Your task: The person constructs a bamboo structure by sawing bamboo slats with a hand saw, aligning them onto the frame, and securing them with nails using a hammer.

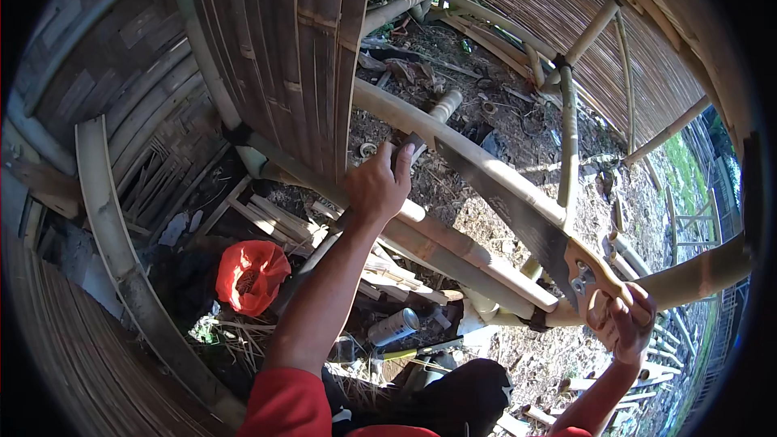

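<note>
My right hand [623, 324] is closed round the wooden handle of a hand saw [518, 218]. Its long dark blade slants up and left beside a pale bamboo pole [486, 162], overlapping it in view; whether they touch I cannot tell. My left hand [380, 182] grips a short, flat, dark piece [413, 146] that pokes out past the thumb, near the saw's tip. What kind of piece it is I cannot make out. Beyond it, a short bamboo length [445, 105] shows behind the pole. Under my left forearm run lower bamboo rails [469, 251].
A dark slatted bamboo panel [275, 48] rises left of my left hand. Below it are split bamboo strips [283, 222], a red plastic bag [252, 277] and a metal can [394, 327]. A curved split bamboo [121, 235] stands at left; a bamboo upright [568, 137] at right.
</note>
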Action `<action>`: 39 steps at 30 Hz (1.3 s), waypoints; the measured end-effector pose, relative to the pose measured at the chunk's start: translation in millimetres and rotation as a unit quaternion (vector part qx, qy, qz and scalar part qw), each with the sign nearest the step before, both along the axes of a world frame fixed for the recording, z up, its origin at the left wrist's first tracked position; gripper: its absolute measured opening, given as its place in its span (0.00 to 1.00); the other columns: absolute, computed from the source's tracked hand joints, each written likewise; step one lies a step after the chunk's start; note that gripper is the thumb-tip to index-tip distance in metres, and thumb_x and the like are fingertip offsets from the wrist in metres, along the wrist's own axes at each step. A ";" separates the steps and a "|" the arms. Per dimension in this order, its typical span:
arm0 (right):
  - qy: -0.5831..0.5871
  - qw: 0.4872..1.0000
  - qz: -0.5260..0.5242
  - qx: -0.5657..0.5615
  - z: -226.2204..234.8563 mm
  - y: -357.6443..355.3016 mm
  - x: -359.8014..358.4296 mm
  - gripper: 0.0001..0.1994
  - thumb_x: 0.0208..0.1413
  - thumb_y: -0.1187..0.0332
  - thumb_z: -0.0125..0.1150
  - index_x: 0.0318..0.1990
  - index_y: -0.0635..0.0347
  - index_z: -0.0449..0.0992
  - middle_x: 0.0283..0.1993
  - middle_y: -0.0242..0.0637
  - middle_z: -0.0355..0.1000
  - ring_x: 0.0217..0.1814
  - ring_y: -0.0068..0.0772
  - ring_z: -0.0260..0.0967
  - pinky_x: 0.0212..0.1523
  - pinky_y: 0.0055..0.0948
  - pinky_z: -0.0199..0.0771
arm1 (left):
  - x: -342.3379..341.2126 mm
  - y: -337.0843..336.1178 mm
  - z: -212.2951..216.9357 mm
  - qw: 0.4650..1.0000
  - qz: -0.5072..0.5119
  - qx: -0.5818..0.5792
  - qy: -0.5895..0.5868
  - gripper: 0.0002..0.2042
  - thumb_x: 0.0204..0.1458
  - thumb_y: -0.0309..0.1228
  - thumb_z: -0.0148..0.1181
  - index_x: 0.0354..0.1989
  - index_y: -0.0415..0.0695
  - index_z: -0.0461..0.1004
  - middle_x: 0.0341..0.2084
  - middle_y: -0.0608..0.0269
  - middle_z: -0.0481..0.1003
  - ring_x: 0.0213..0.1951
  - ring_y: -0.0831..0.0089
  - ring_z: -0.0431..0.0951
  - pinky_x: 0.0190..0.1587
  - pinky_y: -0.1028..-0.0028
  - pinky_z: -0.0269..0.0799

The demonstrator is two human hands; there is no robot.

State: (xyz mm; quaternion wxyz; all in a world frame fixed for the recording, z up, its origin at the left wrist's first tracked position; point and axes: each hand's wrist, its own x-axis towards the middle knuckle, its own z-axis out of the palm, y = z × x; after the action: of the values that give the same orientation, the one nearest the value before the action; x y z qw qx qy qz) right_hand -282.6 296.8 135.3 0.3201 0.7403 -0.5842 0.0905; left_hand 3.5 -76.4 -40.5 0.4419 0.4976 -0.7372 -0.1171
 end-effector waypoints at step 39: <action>-0.816 0.486 0.300 0.091 -163.9 -29.2 -39.1 0.36 0.66 0.41 0.53 0.59 0.74 0.63 0.33 0.31 0.54 0.33 0.24 0.51 0.37 0.25 0.55 | -19.5 30.5 -16.7 0.998 0.011 -0.026 0.058 0.26 0.68 0.48 0.50 0.25 0.37 0.73 0.21 0.41 0.75 0.29 0.39 0.76 0.37 0.48 0.69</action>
State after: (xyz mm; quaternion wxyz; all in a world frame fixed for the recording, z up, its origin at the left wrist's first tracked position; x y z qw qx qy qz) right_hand -321.7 267.6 -28.6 -0.4157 0.4907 -0.3311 0.6905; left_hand -16.0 -45.8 -57.3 0.4979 0.4862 -0.7077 -0.1222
